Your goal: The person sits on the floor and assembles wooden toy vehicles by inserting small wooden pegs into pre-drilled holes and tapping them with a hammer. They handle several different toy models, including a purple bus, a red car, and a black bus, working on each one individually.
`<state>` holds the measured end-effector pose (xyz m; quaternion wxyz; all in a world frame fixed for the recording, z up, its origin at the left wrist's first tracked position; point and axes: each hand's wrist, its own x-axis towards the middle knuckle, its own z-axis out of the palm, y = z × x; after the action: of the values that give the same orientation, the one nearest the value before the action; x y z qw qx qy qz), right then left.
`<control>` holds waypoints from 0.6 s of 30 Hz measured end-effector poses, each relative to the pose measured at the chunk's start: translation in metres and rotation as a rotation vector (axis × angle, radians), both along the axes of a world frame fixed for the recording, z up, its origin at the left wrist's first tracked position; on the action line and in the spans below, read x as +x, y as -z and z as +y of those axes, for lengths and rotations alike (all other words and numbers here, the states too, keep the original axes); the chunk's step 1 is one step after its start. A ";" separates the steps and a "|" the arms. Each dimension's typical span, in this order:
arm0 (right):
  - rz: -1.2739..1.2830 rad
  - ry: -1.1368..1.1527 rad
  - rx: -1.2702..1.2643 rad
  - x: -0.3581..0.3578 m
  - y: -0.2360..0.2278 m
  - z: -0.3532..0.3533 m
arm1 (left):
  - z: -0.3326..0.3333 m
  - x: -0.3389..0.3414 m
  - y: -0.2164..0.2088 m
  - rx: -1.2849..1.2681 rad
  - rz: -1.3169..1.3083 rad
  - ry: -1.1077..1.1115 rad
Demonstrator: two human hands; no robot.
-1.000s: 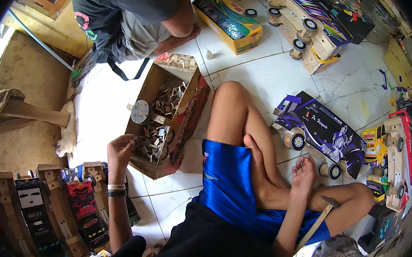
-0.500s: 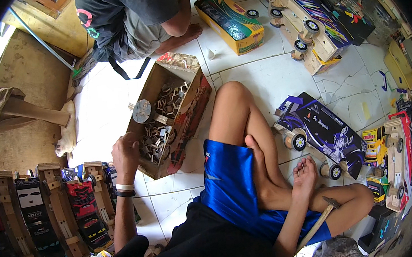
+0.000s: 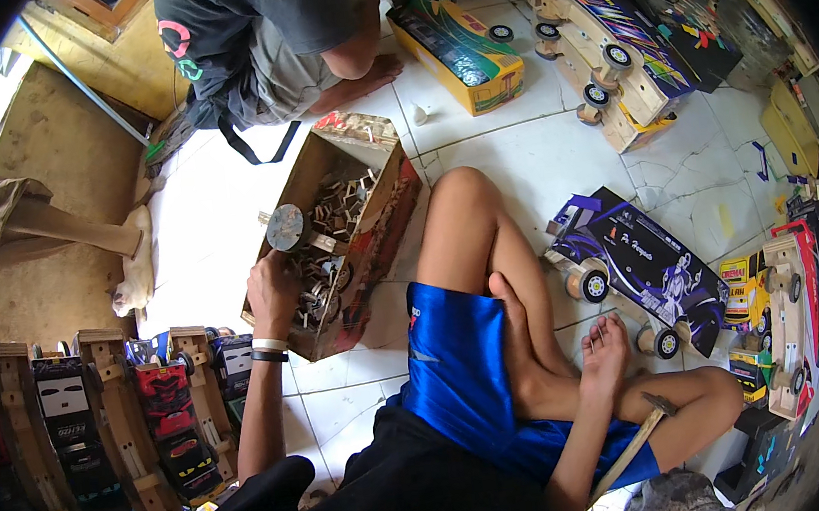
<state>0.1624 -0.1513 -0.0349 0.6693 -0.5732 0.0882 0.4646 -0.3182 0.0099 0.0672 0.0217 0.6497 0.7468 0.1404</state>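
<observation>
My left hand (image 3: pixel 274 292) reaches over the near left side of a worn wooden box (image 3: pixel 388 220). Its fingers dip in among many small wooden pieces (image 3: pixel 342 201), and their tips are partly hidden. Just beyond that hand, a round grey disc-topped piece (image 3: pixel 287 227) rests in the box. My right hand (image 3: pixel 604 350) lies palm up over my folded leg, fingers loosely curled and holding nothing. A hammer (image 3: pixel 632 452) with a wooden handle lies across my thigh, beside the right forearm. Right of that hand stands a black and purple toy truck (image 3: pixel 645 261) on wooden wheels.
Another person (image 3: pixel 267 41) sits beyond the box. A yellow and green toy bus (image 3: pixel 458 51) and a tipped wooden truck (image 3: pixel 612 45) stand far right. Several toy trucks (image 3: pixel 118 426) line the left. A cat (image 3: pixel 132 270) lies near a bare leg (image 3: pixel 66 220). The tiled floor (image 3: pixel 508 150) is cracked.
My left hand has moved slightly right and down, from the box's edge to over its contents. My right hand and the hammer have stayed in place.
</observation>
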 end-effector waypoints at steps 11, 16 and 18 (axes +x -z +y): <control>0.010 -0.021 0.006 0.001 0.000 0.000 | -0.008 -0.001 -0.012 -0.016 -0.081 0.052; 0.012 -0.021 0.015 0.000 0.000 0.002 | -0.023 -0.003 -0.025 0.059 -0.124 0.019; 0.006 -0.030 0.016 0.000 0.000 0.003 | -0.027 -0.005 -0.024 0.054 -0.236 0.011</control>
<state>0.1625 -0.1485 -0.0354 0.6667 -0.5676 0.0779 0.4767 -0.3232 -0.0175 0.0915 0.0926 0.6329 0.7317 0.2356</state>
